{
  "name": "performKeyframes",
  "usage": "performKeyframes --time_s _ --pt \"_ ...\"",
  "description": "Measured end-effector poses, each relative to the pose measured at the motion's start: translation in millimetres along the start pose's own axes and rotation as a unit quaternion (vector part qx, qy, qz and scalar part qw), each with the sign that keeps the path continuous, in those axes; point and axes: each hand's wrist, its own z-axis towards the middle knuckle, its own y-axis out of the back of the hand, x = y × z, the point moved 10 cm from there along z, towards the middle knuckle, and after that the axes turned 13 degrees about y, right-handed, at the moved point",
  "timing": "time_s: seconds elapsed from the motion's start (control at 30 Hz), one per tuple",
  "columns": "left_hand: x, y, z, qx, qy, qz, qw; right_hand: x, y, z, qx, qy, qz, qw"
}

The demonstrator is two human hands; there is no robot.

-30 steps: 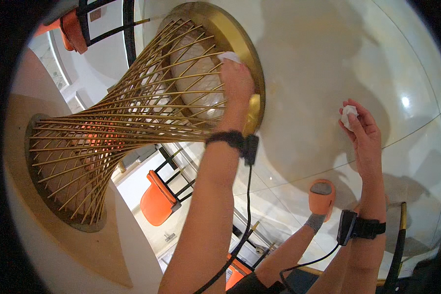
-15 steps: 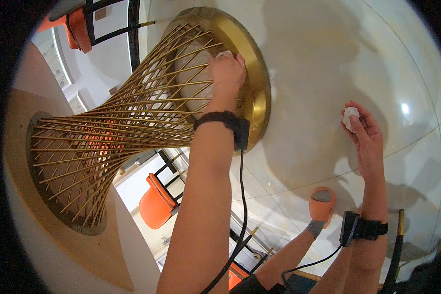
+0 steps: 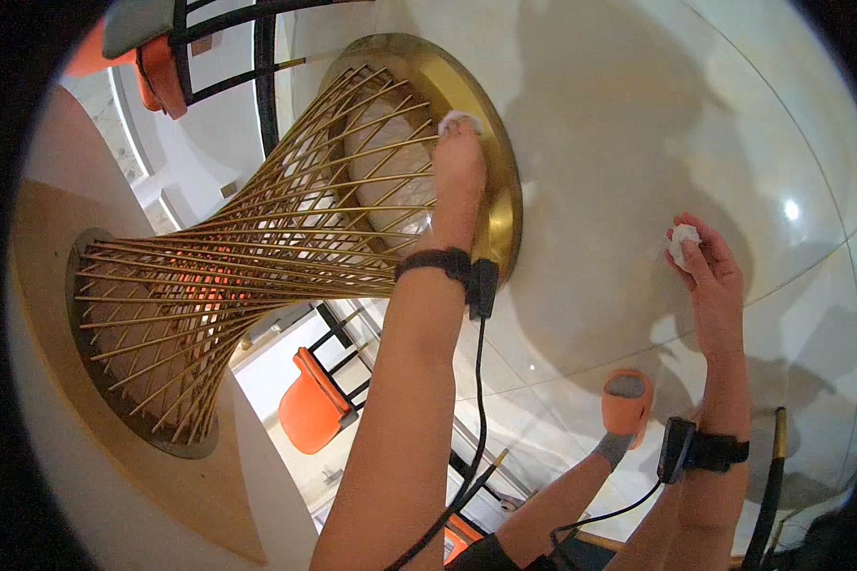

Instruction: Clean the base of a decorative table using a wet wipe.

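Note:
My left hand (image 3: 460, 176) rests on the round gold base (image 3: 502, 224) of a table, its fingers pressed onto a crumpled white tissue (image 3: 460, 121) on the base's upper face. From that base, slanted gold rods (image 3: 229, 259) run to the table top's underside at the left. Farther right, above the floor, my right hand (image 3: 718, 276) is closed around a second wad of white tissue (image 3: 684, 246), pinched between thumb and fingers and touching nothing else. Each wrist carries a black strap with a small box and a cable.
An orange chair (image 3: 314, 404) stands beyond the rods, and another orange seat (image 3: 162, 76) with black legs is at the upper left. My foot in an orange slipper (image 3: 628, 411) is on the glossy tiled floor (image 3: 600, 190). A black, gold-tipped leg (image 3: 771, 485) stands at lower right.
My left hand has slid with its tissue along the gold base, slightly right and nearer to me. The view has shifted slightly; my right hand stays nearly where it was.

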Motion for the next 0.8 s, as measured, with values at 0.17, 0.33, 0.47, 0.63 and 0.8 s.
performKeyframes --time_s 0.17,0.33,0.47,0.63,0.8 --pt "34 44 23 -0.06 0.009 -0.159 0.985 0 -3 4 0.005 -0.009 -0.001 1.0" --pt "52 -5 58 0.074 0.128 -0.018 0.989 -8 -11 13 0.008 -0.008 -0.005 1.0" --pt "55 -15 53 0.031 0.15 0.028 0.988 -11 -34 11 0.027 -0.019 -0.001 0.999" --pt "-11 4 -42 -0.169 -0.019 -0.175 0.97 -23 -26 0 0.011 -0.022 -0.019 1.0" --pt "13 -34 -134 -0.084 -0.028 -0.182 0.979 -40 -26 -18 0.032 -0.05 -0.017 0.998"
